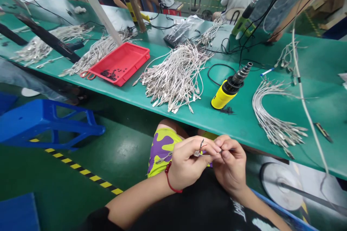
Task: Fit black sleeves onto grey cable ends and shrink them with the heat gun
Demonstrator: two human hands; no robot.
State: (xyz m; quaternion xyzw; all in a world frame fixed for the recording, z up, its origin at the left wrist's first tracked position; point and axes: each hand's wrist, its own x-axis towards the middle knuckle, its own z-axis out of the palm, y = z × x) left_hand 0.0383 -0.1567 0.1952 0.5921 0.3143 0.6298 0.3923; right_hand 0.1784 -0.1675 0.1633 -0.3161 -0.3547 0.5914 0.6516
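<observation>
Above our lap (159, 148) we hold a pale cable (197, 154): at left its grey plug (164, 158) pokes out past our left hand (187, 160), whose curled fingers pinch the cable; next, thin red and black wires (201, 147) stick up, bent; rightmost, our right hand (231, 164) pinches a small dark piece (221, 151), mostly hidden.

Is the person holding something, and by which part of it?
Yes: a white USB cable, held near its red and black wires by the left hand. The right hand pinches something small and dark, too hidden to identify.
</observation>
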